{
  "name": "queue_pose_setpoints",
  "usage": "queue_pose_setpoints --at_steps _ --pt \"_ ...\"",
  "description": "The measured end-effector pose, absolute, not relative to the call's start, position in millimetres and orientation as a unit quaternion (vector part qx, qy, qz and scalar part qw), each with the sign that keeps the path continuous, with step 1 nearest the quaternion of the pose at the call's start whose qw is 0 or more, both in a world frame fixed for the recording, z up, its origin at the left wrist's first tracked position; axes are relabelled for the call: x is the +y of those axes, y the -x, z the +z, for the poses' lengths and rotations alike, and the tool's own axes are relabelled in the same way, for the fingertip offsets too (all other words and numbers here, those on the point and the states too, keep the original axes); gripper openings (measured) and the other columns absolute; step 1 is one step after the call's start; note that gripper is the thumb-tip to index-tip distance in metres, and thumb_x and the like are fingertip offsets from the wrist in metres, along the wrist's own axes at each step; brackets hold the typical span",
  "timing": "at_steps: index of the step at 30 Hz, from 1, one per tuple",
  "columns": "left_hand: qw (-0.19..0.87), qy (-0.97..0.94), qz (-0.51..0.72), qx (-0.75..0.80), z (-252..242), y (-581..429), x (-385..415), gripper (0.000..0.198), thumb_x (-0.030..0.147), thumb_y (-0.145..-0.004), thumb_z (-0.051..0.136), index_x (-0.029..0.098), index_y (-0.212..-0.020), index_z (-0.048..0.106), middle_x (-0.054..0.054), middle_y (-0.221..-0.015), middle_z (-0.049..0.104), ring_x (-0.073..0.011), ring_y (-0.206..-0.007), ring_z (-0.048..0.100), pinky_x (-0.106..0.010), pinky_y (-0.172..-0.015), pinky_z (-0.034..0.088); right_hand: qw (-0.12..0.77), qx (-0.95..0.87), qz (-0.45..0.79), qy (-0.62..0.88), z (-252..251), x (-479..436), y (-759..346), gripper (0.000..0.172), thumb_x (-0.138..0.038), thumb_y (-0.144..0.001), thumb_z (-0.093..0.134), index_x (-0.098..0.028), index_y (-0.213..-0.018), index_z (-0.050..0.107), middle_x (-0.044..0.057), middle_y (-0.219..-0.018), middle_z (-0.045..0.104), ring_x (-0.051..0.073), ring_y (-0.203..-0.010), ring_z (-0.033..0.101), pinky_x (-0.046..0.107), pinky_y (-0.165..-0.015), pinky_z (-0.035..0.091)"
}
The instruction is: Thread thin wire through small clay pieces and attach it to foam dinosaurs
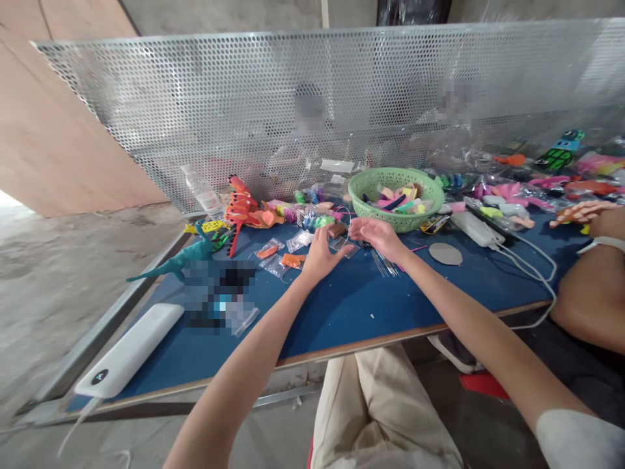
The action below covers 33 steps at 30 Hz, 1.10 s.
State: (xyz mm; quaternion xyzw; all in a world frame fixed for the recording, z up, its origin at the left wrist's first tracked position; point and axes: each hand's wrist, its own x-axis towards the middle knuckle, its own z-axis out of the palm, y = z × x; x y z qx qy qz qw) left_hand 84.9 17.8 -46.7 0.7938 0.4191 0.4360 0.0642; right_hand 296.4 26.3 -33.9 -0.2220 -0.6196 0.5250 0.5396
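My left hand (323, 256) is open, thumb spread, its fingertips beside a small brown packet (336, 230); I cannot tell whether they touch it. Opposite it, my right hand (378, 236) is open with the fingers stretched out, just in front of a green basket (359, 207) of colourful pieces. A clear small bag (347, 247) lies between the hands. Left of my left hand are an orange piece in a bag (293, 260), another orange packet (267, 252) and a white packet (305, 239). Thin metal tools (385, 265) lie below my right hand.
A teal dinosaur figure (188, 257), a red-orange figure (240, 208) and a white power bank (131, 352) are on the left. To the right lie a grey disc (445, 254), a white device with cables (473, 228) and another person's arm (593, 293). A perforated metal screen (244, 98) stands behind.
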Motion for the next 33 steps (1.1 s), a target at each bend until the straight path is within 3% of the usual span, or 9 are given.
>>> queue_pose_setpoints --at_steps 6,14,23,33 --pt "0.085 -0.778 0.480 0.396 -42 -95 9 0.059 0.036 -0.084 0.076 0.017 -0.132 0.047 -0.010 -0.106 0.064 -0.0215 -0.094 0.064 -0.035 -0.078 0.054 0.501 -0.665 0.503 0.233 -31 14 -284 0.028 -0.036 -0.085 0.076 -0.020 -0.108 0.073 0.005 -0.097 0.074 0.018 -0.091 0.069 0.033 -0.084 0.058" --pt "0.122 -0.774 0.479 0.395 -36 -98 -1 0.057 0.042 -0.085 0.075 0.018 -0.128 0.047 -0.010 -0.105 0.067 -0.0189 -0.086 0.066 -0.033 -0.073 0.055 0.521 -0.631 0.545 0.181 -33 11 -278 0.021 -0.036 -0.087 0.075 -0.021 -0.099 0.068 0.003 -0.087 0.073 0.017 -0.084 0.068 0.031 -0.077 0.057" --pt "0.145 -0.774 0.465 0.403 -43 -103 2 0.056 0.041 -0.085 0.074 0.019 -0.130 0.048 -0.010 -0.106 0.067 -0.0183 -0.087 0.065 -0.033 -0.075 0.052 0.582 -0.596 0.511 0.213 -40 8 -267 0.021 -0.038 -0.084 0.076 -0.024 -0.093 0.064 -0.001 -0.085 0.068 0.014 -0.079 0.065 0.028 -0.072 0.055" --pt "0.169 -0.781 0.458 0.388 -44 -100 2 0.061 0.042 -0.086 0.073 0.020 -0.135 0.044 -0.011 -0.113 0.065 -0.0187 -0.092 0.064 -0.033 -0.077 0.052 0.554 -0.569 0.575 0.194 -33 10 -273 0.035 -0.043 -0.084 0.075 -0.026 -0.113 0.063 -0.001 -0.084 0.067 0.016 -0.080 0.067 0.032 -0.078 0.057"
